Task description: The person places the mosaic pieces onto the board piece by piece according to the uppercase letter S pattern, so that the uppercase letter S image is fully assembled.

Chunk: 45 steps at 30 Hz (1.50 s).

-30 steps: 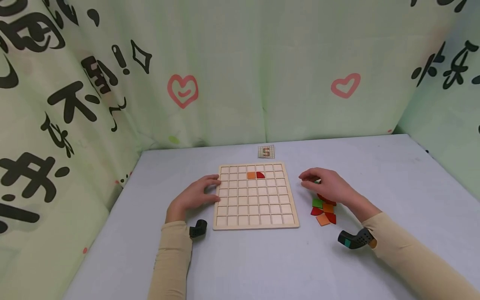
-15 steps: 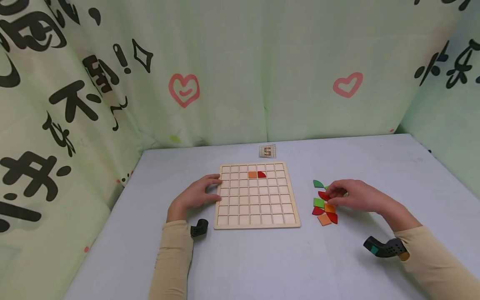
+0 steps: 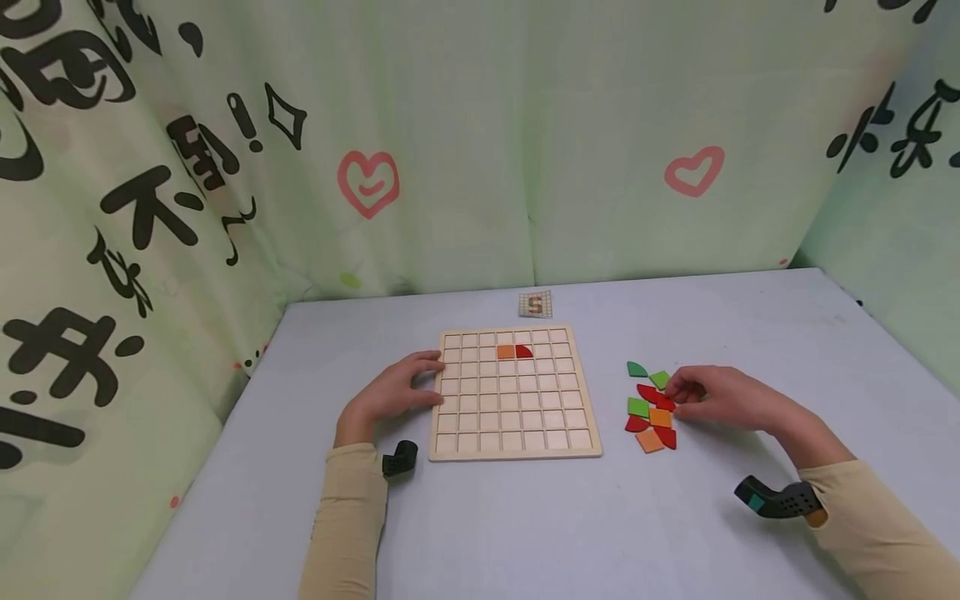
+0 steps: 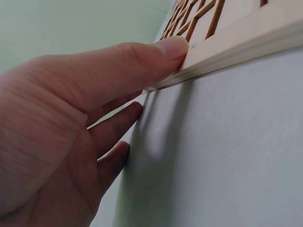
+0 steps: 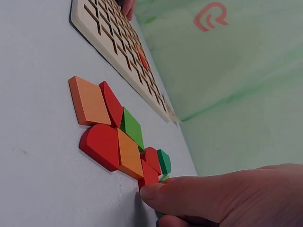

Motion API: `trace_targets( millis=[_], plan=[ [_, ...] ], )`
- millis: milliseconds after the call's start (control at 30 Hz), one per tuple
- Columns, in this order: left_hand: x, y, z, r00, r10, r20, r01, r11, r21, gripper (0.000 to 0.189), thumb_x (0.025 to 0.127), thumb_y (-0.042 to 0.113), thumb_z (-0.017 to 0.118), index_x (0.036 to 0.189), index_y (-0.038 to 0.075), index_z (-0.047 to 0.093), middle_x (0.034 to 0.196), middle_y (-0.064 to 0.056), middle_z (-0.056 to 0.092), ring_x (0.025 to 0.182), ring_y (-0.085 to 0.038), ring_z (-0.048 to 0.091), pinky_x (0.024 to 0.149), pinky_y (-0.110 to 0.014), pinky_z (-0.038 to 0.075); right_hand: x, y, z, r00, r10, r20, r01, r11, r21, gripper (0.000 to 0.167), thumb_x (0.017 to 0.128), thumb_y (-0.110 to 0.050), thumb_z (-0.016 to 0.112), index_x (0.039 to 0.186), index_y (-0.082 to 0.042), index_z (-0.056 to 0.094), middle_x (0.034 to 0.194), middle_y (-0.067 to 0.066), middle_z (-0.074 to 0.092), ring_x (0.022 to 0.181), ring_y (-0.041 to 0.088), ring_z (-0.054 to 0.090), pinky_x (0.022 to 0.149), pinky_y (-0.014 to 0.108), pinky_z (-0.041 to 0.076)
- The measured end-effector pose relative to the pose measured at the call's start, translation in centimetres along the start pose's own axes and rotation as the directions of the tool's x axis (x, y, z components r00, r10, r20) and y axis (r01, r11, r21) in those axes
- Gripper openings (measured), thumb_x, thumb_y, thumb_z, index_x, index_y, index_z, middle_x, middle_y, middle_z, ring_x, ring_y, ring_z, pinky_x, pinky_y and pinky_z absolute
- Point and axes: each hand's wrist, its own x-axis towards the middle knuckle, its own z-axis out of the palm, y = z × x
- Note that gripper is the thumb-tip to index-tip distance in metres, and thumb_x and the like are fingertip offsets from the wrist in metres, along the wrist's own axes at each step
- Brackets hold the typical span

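A wooden grid board [image 3: 517, 417] lies on the table; an orange square tile [image 3: 506, 352] and a red quarter-round tile [image 3: 524, 352] sit side by side in its second row. My left hand [image 3: 386, 392] rests at its left edge, fingers spread. In the left wrist view the thumb [image 4: 165, 49] touches the board's rim. My right hand [image 3: 723, 396] is over the loose pieces right of the board, thumb and bent forefinger at a red tile [image 5: 149, 175]. Around it lie a light green tile [image 3: 638, 407], an orange square [image 3: 660, 417] and a dark green quarter-round [image 3: 636, 369].
A small pattern card [image 3: 535, 304] lies behind the board. At the near end of the loose pieces are another orange square [image 3: 649, 441] and a red tile [image 3: 666, 437]. A printed pale green curtain [image 3: 465, 167] stands along the table's far edge.
My right hand has moved right and toward me from beside the board onto the loose pieces, then slightly farther right, uncovering a red and a light green tile. The left hand stays at the board.
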Motion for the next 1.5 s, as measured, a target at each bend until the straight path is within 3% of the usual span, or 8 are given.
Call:
trace_targets(
  millis=[300, 700, 967, 1233, 1500],
  plan=[
    [0.2, 0.1, 0.1, 1.0, -0.013, 0.005, 0.013, 1.0, 0.0, 0.059, 0.091, 0.022, 0.075, 0.143, 0.002, 0.054, 0.161, -0.012, 0.036, 0.151, -0.034, 0.028, 0.122, -0.05, 0.028, 0.2, 0.2, 0.0, 0.999, -0.018, -0.027, 0.017, 0.999, -0.032, 0.029, 0.087, -0.015, 0.077, 0.111, -0.003, 0.065, 0.096, -0.001, 0.065, 0.089, 0.015, 0.057, 0.07, 0.02, 0.052],
    [0.1, 0.0, -0.1, 1.0, -0.014, 0.001, 0.014, 1.0, 0.003, 0.059, 0.091, 0.023, 0.075, 0.143, 0.002, 0.054, 0.161, -0.013, 0.036, 0.151, -0.034, 0.028, 0.122, -0.05, 0.027, 0.6, 0.3, 0.0, 0.994, -0.103, -0.034, 0.101, 0.994, -0.045, 0.024, 0.09, -0.011, 0.073, 0.112, -0.005, 0.068, 0.101, 0.0, 0.068, 0.093, 0.016, 0.06, 0.074, 0.021, 0.053],
    [0.2, -0.1, 0.0, 1.0, -0.002, 0.0, 0.002, 1.0, 0.01, 0.06, 0.091, 0.023, 0.075, 0.143, 0.001, 0.054, 0.161, -0.013, 0.036, 0.151, -0.035, 0.029, 0.122, -0.05, 0.028, 1.0, 0.3, 0.3, 0.995, -0.093, -0.043, 0.092, 0.995, -0.029, 0.031, 0.088, -0.017, 0.076, 0.113, -0.002, 0.067, 0.096, -0.002, 0.065, 0.088, 0.014, 0.056, 0.071, 0.021, 0.052],
    [0.2, -0.1, 0.0, 1.0, -0.012, 0.005, 0.012, 1.0, 0.017, 0.06, 0.091, 0.023, 0.074, 0.143, 0.002, 0.054, 0.161, -0.012, 0.035, 0.152, -0.034, 0.028, 0.122, -0.05, 0.027, 1.1, -0.1, 0.3, 0.994, -0.106, -0.043, 0.102, 0.992, -0.072, 0.028, 0.089, -0.015, 0.075, 0.114, -0.004, 0.07, 0.105, 0.004, 0.067, 0.096, 0.019, 0.059, 0.075, 0.025, 0.053],
    [0.3, -0.2, 0.1, 1.0, -0.013, 0.005, 0.012, 1.0, 0.021, 0.06, 0.091, 0.024, 0.074, 0.143, 0.003, 0.054, 0.161, -0.011, 0.036, 0.152, -0.033, 0.028, 0.122, -0.049, 0.028, 1.2, -0.2, 0.3, 0.994, -0.098, -0.04, 0.095, 0.993, -0.066, 0.029, 0.088, -0.013, 0.075, 0.114, -0.002, 0.07, 0.103, 0.003, 0.066, 0.094, 0.019, 0.059, 0.073, 0.023, 0.053]
  ],
)
